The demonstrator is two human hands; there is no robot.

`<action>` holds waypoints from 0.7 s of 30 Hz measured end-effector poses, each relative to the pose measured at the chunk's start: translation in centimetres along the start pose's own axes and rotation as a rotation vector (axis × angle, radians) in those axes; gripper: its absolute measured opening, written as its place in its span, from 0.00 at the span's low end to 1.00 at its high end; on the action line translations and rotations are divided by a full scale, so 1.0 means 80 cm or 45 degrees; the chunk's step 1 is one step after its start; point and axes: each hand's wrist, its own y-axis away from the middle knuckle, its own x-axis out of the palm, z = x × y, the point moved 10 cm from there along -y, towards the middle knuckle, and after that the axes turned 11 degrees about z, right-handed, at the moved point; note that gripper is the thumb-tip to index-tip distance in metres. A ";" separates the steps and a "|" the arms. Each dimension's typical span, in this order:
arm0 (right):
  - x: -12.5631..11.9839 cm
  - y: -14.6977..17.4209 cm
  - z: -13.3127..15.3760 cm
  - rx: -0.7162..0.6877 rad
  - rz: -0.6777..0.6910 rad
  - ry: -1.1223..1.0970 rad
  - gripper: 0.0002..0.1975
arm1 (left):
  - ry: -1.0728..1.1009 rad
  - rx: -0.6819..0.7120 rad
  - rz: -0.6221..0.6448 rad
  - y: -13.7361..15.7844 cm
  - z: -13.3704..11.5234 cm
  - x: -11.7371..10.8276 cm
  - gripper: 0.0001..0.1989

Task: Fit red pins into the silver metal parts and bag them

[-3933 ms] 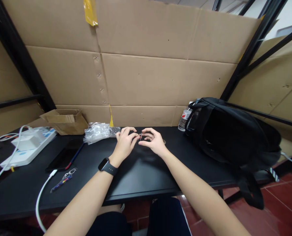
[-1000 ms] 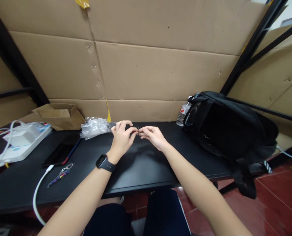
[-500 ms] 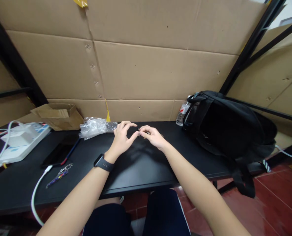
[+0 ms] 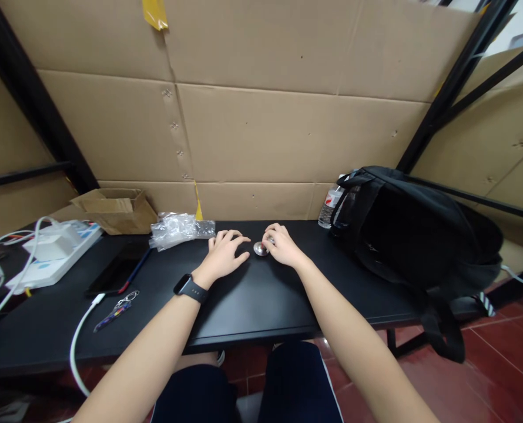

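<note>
A small, round, shiny metal disc (image 4: 260,249) rests on the black tabletop between my hands. The fingers of my right hand (image 4: 281,245) are closed at its right edge, and they hide part of it. Just left of the disc, my left hand (image 4: 225,254) hovers low over the table with its fingers spread and holds nothing. A dark watch (image 4: 191,287) is on the left wrist.
Crumpled clear plastic (image 4: 175,230) and a brown paper box (image 4: 116,211) lie behind my left hand. Farther left are a phone (image 4: 118,270), a keychain (image 4: 114,314) and a white power strip (image 4: 52,261). A water bottle (image 4: 328,207) and black backpack (image 4: 420,229) stand right.
The thin disc, held edge-on between both hands before, now lies lower and flatter at the tabletop. My left hand has let go and opened; my right hand stays by the disc.
</note>
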 end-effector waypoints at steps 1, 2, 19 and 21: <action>0.001 0.000 -0.004 0.016 0.011 0.022 0.06 | -0.015 -0.023 -0.004 0.000 0.007 0.000 0.16; 0.002 0.000 -0.007 0.031 0.020 0.038 0.06 | -0.033 -0.058 -0.017 0.000 0.018 -0.002 0.16; -0.035 0.008 -0.056 0.210 -0.121 -0.038 0.04 | -0.092 -0.403 -0.488 0.034 0.138 -0.063 0.10; -0.040 0.011 -0.071 0.301 -0.159 0.008 0.05 | -0.104 -0.350 -0.464 0.019 0.112 -0.057 0.09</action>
